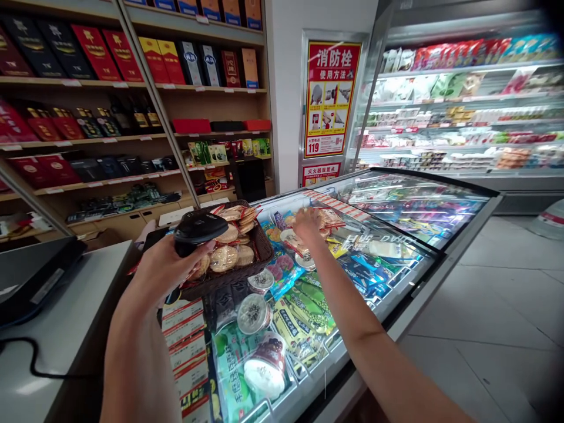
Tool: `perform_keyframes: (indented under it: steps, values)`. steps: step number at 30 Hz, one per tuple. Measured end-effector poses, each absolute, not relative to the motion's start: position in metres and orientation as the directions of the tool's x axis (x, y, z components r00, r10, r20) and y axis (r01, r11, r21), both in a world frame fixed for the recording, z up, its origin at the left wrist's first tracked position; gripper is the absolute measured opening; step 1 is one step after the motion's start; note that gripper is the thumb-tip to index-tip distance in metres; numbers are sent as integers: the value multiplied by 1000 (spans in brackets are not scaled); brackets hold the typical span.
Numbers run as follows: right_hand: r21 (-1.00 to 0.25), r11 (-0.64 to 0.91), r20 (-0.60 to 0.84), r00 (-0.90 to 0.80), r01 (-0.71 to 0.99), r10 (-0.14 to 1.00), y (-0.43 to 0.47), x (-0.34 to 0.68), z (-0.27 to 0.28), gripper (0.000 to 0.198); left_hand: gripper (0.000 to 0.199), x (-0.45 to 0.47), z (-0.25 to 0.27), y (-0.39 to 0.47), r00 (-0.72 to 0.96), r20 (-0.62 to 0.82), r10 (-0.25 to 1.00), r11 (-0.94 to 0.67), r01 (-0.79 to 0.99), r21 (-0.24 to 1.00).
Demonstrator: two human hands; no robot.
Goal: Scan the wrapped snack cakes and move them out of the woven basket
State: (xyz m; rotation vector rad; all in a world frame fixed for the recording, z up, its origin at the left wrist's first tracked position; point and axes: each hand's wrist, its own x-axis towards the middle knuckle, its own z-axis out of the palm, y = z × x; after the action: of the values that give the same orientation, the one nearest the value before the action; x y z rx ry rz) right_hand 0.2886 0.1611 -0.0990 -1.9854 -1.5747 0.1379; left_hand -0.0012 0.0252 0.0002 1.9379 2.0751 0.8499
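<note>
So, two hands here. Left hand (155, 263) has its grip wrapped round one black scanner (200, 229), up by one basket (264, 245) of packs (225, 258) that overlap too much to count. Right hand (307, 223) is over one freezer (453, 258), right at at least two loose packs (331, 217); can't tell if that grip's closed on any. I count four cups (265, 370) in the freezer. One table (90, 296) at left, one black device (35, 279) on it.
</note>
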Motion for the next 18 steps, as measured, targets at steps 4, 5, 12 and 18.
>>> perform_keyframes:
  steps: [4,5,12,18]
  values:
    - [-537,242,330,-62,808,942,155,237,-101,31,52,-13,1,23,-187,233,954,32,839,543]
    - [-562,322,333,-148,762,931,154,222,-104,33,51,-16,1,23,-209,225,952,47,824,565]
    - [-658,293,211,-203,694,956,176,135,-109,52,50,-31,-1,19,-232,270,934,2,762,647]
    - [-772,168,124,-113,613,986,185,125,-102,75,53,-31,-1,18,-196,299,934,-37,778,627]
